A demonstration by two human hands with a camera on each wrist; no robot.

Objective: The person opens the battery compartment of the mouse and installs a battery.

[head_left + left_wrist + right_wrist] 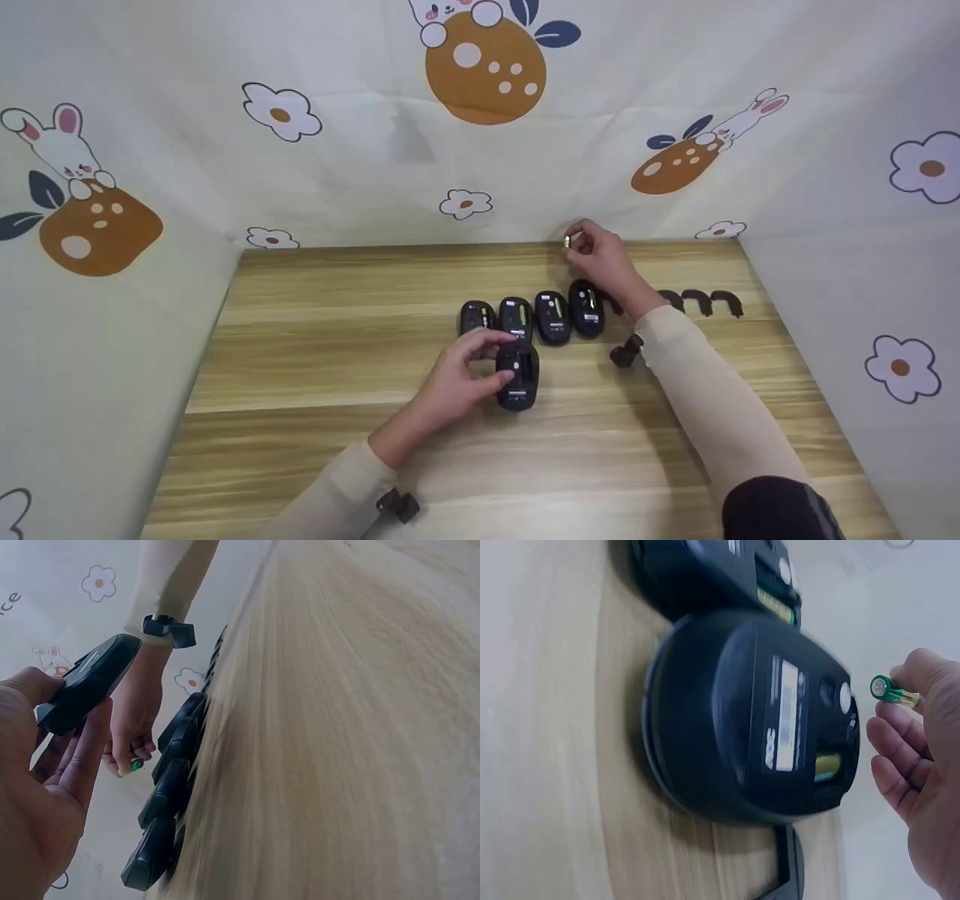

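My left hand (pixel 450 379) holds a black computer mouse (pixel 517 394) with its underside up, thumb on one edge and fingers at the far end. A dark open battery slot shows in that mouse. The left wrist view has the same mouse (pixel 90 686) raised off the table. Near the back edge of the table, my right hand (pixel 606 262) pinches a small green and gold battery (pixel 892 692) between thumb and fingertips. Below that hand lies the rightmost mouse (pixel 586 309) of a row, bottom up, a battery (pixel 827 767) inside its uncovered slot.
Other upturned mice (pixel 553 319) with batteries in their slots line up left of it. Several curved black battery covers (pixel 697 301) lie to the right, some partly hidden by the right forearm. A patterned cloth (pixel 360 172) hangs behind the wooden table (pixel 322 337).
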